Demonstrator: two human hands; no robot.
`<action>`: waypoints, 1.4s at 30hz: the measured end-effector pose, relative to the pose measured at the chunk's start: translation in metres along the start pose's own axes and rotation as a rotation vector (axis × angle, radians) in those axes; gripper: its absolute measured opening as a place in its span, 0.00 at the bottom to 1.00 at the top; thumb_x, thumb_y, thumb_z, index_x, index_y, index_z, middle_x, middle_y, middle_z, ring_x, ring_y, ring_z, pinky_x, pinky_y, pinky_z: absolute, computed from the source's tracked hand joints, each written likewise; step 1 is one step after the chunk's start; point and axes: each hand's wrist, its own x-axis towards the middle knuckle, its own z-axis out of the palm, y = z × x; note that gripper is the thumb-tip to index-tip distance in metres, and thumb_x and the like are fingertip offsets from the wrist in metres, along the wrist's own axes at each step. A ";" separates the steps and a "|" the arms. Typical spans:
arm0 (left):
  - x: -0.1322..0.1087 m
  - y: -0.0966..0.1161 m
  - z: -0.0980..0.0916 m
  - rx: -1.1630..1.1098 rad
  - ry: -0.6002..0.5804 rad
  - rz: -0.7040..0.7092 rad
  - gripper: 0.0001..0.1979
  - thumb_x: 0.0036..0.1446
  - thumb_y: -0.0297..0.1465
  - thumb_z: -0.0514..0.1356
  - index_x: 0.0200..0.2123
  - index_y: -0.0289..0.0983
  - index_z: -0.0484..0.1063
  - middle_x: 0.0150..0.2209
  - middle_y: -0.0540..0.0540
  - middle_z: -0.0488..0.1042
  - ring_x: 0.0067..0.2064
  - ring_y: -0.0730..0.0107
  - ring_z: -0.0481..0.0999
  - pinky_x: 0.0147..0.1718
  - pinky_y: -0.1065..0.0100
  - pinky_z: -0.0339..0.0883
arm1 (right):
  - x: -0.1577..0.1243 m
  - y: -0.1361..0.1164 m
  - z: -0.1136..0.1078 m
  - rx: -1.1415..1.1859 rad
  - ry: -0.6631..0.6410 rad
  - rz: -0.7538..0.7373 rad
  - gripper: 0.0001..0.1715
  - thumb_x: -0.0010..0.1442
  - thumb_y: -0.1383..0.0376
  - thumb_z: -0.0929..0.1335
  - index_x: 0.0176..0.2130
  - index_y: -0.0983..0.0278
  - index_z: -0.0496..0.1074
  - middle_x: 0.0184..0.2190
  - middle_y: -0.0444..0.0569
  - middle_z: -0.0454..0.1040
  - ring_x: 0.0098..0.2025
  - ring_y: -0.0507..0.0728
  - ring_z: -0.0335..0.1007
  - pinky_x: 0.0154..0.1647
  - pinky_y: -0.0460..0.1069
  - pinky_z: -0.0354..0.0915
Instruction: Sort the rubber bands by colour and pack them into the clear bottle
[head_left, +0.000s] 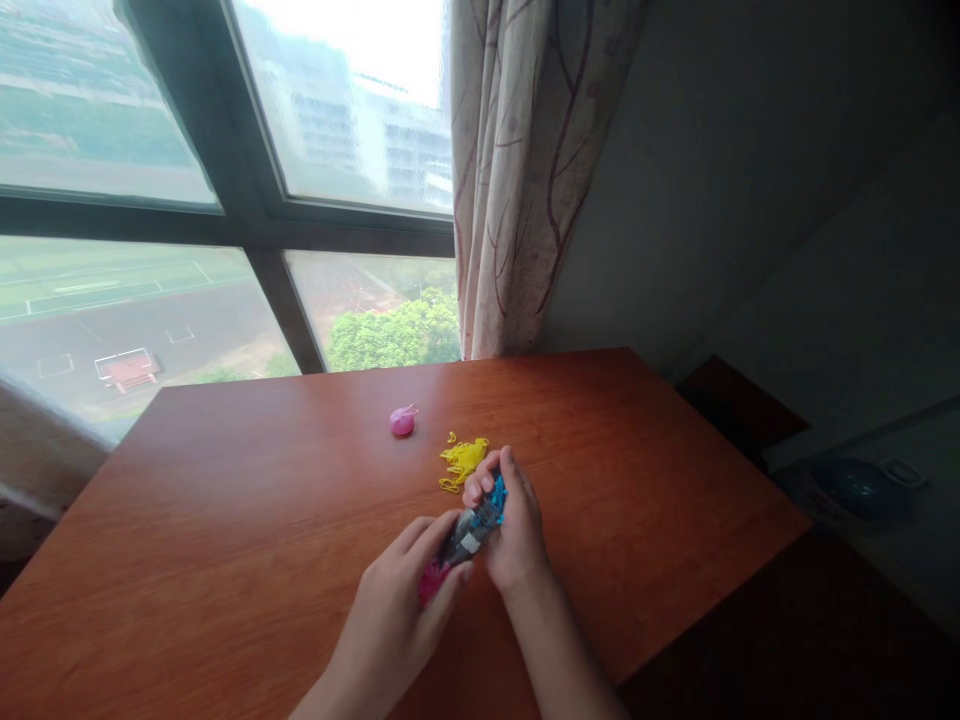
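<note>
A dark, see-through container (pixel 462 538) with a small white label is held at a slant between my hands. My left hand (pixel 401 590) is closed round its lower end, where bright pink material (pixel 430 580) shows between thumb and fingers. At the upper end my right hand (pixel 514 525) curls its fingers round blue strands (pixel 496 495). Whether the blue strands are inside the container or at its mouth, I cannot tell. Just beyond my right hand lies a loose pile of yellow bands (pixel 464 459) on the table. Farther back sits a round pink bundle (pixel 402 421) with a thin tip.
The reddish-brown wooden table (pixel 247 520) reaches to a window (pixel 360 225) at the back. A patterned curtain (pixel 517 180) hangs behind the table's far edge. At the right, beyond the table, a bluish round object (pixel 855 487) stands low in shadow.
</note>
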 end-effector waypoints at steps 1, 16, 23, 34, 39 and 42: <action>0.000 0.000 -0.001 0.010 -0.008 0.008 0.17 0.62 0.33 0.56 0.54 0.40 0.69 0.46 0.41 0.76 0.44 0.63 0.79 0.41 0.68 0.73 | 0.002 -0.003 -0.002 0.012 -0.011 0.052 0.18 0.56 0.53 0.73 0.28 0.62 0.67 0.19 0.36 0.62 0.21 0.46 0.60 0.23 0.41 0.59; -0.001 0.000 -0.005 0.071 -0.041 0.014 0.17 0.62 0.34 0.56 0.54 0.41 0.69 0.45 0.42 0.77 0.43 0.63 0.79 0.40 0.69 0.73 | 0.018 -0.019 -0.013 0.321 0.065 0.350 0.16 0.55 0.62 0.73 0.26 0.63 0.63 0.19 0.36 0.64 0.20 0.44 0.61 0.20 0.37 0.60; 0.000 0.000 -0.010 0.078 -0.060 0.025 0.17 0.62 0.34 0.55 0.54 0.41 0.71 0.46 0.41 0.77 0.43 0.62 0.80 0.41 0.68 0.73 | 0.024 -0.026 -0.015 0.296 0.053 0.267 0.21 0.58 0.61 0.72 0.24 0.62 0.58 0.16 0.32 0.56 0.15 0.43 0.52 0.13 0.35 0.49; -0.002 0.000 -0.005 0.091 -0.069 0.030 0.18 0.62 0.34 0.55 0.55 0.41 0.69 0.47 0.42 0.76 0.44 0.63 0.79 0.41 0.69 0.73 | 0.022 -0.023 -0.008 0.174 0.105 0.037 0.21 0.55 0.59 0.74 0.24 0.63 0.60 0.16 0.33 0.58 0.15 0.43 0.51 0.12 0.37 0.49; -0.002 0.000 0.001 0.112 -0.017 0.035 0.17 0.62 0.34 0.55 0.55 0.41 0.68 0.45 0.42 0.77 0.41 0.64 0.80 0.39 0.70 0.73 | 0.018 -0.014 -0.005 0.117 0.133 0.002 0.22 0.55 0.56 0.74 0.24 0.62 0.60 0.17 0.33 0.58 0.16 0.44 0.52 0.13 0.38 0.50; -0.002 -0.003 0.002 0.135 0.024 0.052 0.17 0.62 0.34 0.56 0.55 0.42 0.67 0.44 0.44 0.77 0.40 0.65 0.80 0.37 0.71 0.73 | 0.019 -0.011 -0.006 0.225 0.154 0.102 0.22 0.55 0.56 0.73 0.24 0.62 0.59 0.17 0.33 0.57 0.16 0.43 0.53 0.13 0.37 0.51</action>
